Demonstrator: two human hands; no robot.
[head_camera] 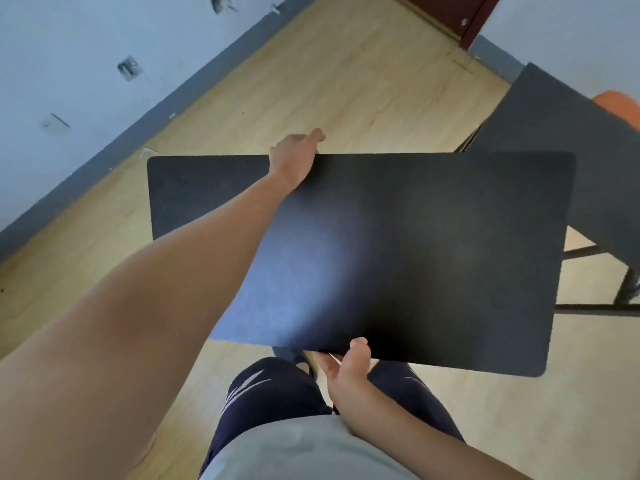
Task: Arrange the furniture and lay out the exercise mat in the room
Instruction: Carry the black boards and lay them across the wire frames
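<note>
Left hand hooks over the far edge of the black table, fingers curled out of sight, the arm stretched long across the top. Right hand pinches the near edge, thumb on top, fingers beneath. The tabletop sits level before the person's legs, over the wooden floor. White slash marks streak the dark trousers. A second black table stands just beyond on the right.

So the tabletop is right in front of the person, over their legs. The left hand grips its far edge, and the right hand has the near edge, thumb on top. A second table stands behind it to the right, partly hidden by it. The wall runs along the left, and the door is far off at the back right.
</note>
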